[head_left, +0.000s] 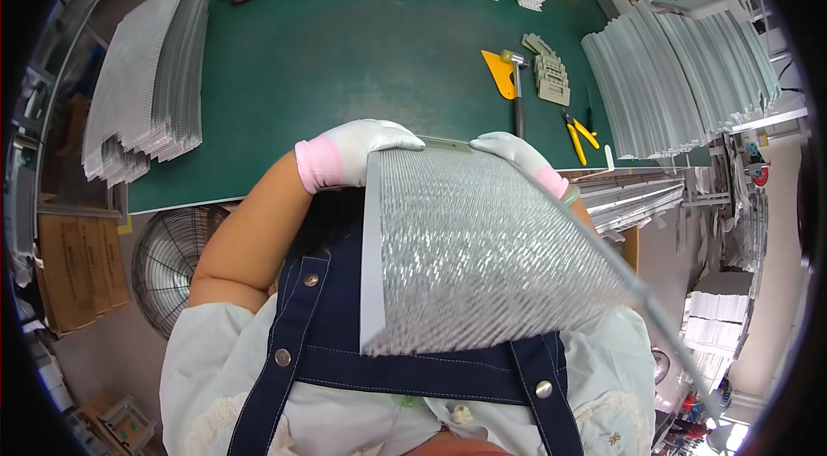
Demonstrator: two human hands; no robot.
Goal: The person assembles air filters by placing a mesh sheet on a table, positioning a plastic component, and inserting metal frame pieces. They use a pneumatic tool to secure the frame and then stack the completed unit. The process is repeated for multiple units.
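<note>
A silver corrugated metal mesh panel [482,241] stands tilted between my chest and the bench edge. My left hand [357,150], in a white glove with a pink cuff, is closed on its far left corner. Gloved alike, my right hand [510,153] grips the far right corner. A plain metal strip [372,266] runs down the panel's left side. Along the right side a long thin metal strip [663,322] sticks out past the panel toward the lower right. Between my hands a greyish piece [448,145] shows at the far edge; its kind is unclear.
On the green bench [345,60] lie a hammer [518,94], an orange triangular plate [498,73], yellow-handled pliers [576,137] and several beige plastic pieces [551,77]. Mesh stacks [146,77] stand left and at the back; metal strips [663,81] are stacked right. A fan [168,271] stands below left.
</note>
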